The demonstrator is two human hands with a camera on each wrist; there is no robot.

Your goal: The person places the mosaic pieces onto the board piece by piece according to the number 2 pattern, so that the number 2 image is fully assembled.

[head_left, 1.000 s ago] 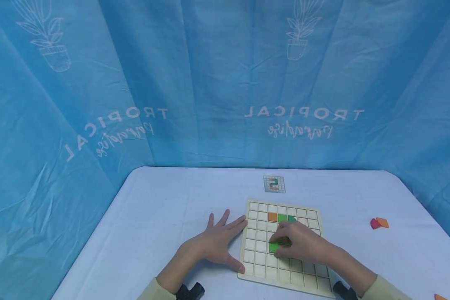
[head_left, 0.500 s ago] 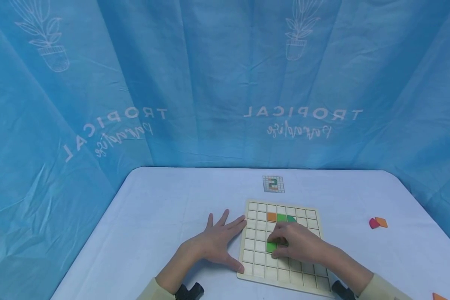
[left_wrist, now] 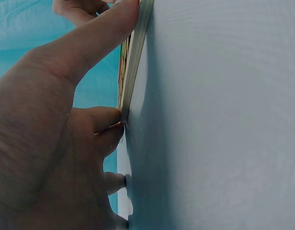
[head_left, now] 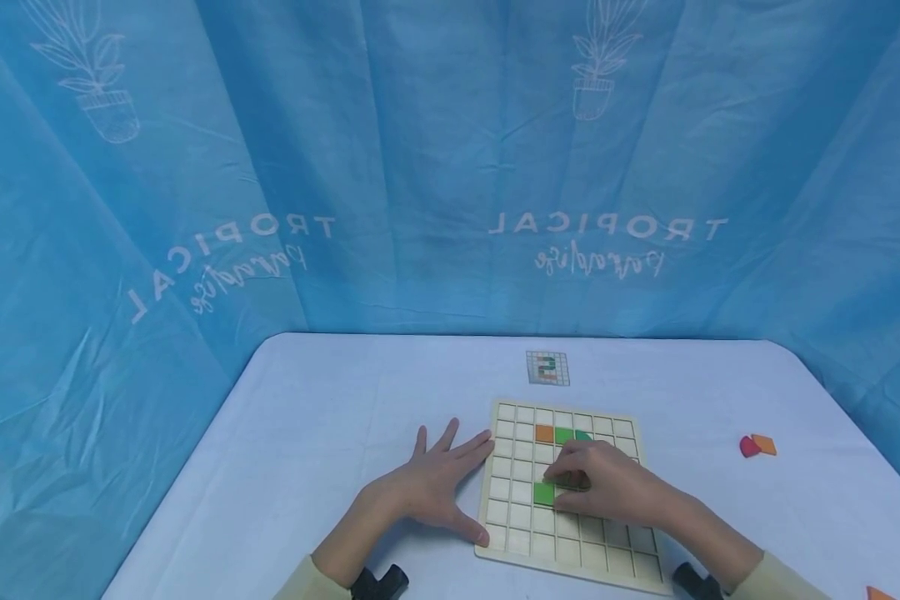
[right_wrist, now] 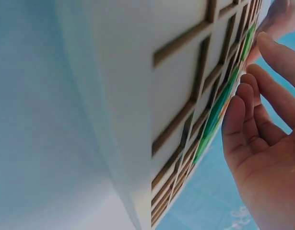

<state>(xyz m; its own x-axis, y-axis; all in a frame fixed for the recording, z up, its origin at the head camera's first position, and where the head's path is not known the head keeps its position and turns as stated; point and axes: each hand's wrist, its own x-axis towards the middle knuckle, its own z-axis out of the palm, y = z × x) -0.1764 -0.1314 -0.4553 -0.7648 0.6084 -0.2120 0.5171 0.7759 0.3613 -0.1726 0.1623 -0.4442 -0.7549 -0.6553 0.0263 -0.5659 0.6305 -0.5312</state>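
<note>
My left hand point(head_left: 446, 485) lies spread at the left edge of a pale wooden grid board point(head_left: 512, 517), its thumb and a fingertip touching that edge. Over the board, my right hand point(head_left: 596, 483) hovers with bent fingers, thumb and index finger apart. Nothing shows between them in the right wrist view. Just left of its fingertips, a light green square tile point(head_left: 543, 494) sits in a grid cell. Farther up the board, an orange square tile point(head_left: 544, 433), another light green tile point(head_left: 564, 436) and a dark green rounded tile point(head_left: 583, 436) form a row. The right hand hides some cells.
A small pattern card point(head_left: 547, 368) lies beyond the board. To the right on the white table point(head_left: 330, 400) are a red rounded tile point(head_left: 750, 447) and an orange tile point(head_left: 765, 444). One more orange tile point(head_left: 879, 593) is partly cut off at the lower right.
My right hand has shifted slightly right, its fingertips coming off the light green tile, which now shows whole in its cell. The left hand stays put.
</note>
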